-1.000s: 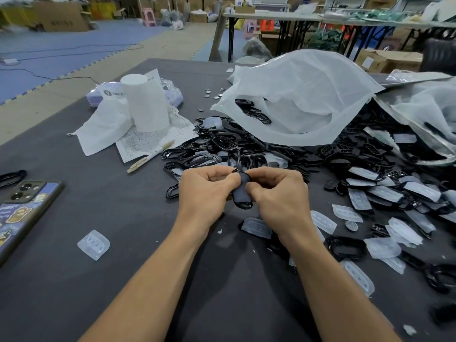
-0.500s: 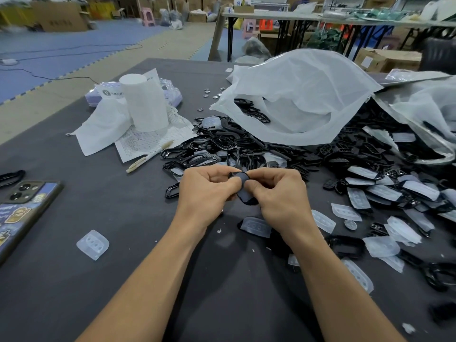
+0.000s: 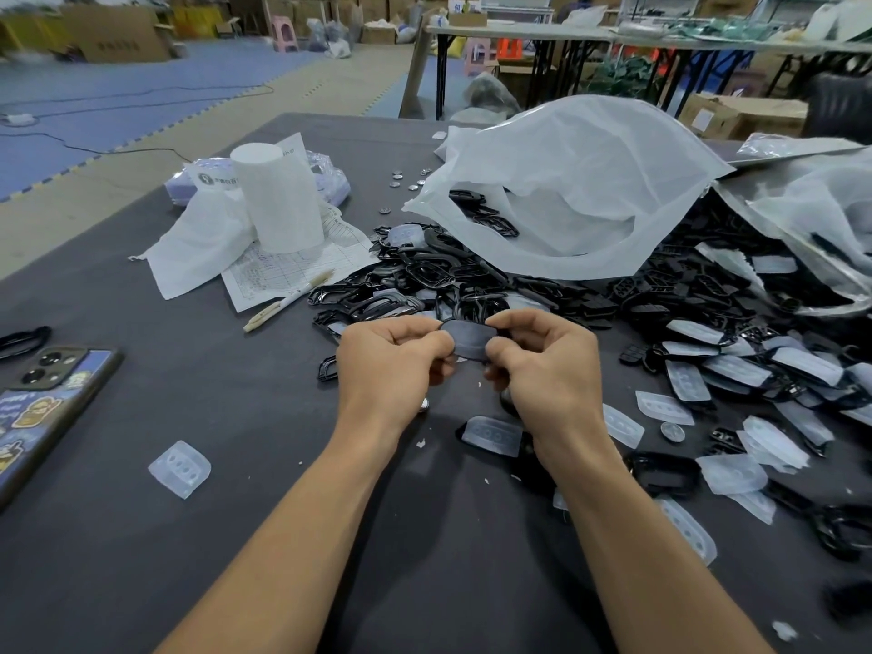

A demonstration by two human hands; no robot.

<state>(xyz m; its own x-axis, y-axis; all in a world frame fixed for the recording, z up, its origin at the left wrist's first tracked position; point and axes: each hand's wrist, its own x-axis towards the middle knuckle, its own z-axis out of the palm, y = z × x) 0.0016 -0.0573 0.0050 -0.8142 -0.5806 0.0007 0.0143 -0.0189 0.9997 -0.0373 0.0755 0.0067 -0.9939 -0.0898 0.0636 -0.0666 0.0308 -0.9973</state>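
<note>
A small dark oval plastic piece (image 3: 468, 339) is held flat between both hands above the grey table (image 3: 236, 535). My left hand (image 3: 389, 365) pinches its left end with curled fingers. My right hand (image 3: 547, 365) pinches its right end. Just beyond the hands lies a heap of black plastic frames (image 3: 424, 285). Several clear button pads (image 3: 493, 434) lie scattered under and to the right of my right hand, and one clear pad (image 3: 180, 468) sits alone at the left.
A white paper roll (image 3: 278, 200) stands on a cloth and a printed sheet, with a pen (image 3: 288, 300) beside it. A phone (image 3: 42, 403) lies at the left edge. Large white plastic bags (image 3: 580, 191) spill more black parts (image 3: 684, 295) at the right.
The dark piece has been turned from hanging upright between the fingers to lying flat and horizontal. Both hands have moved slightly apart along it.
</note>
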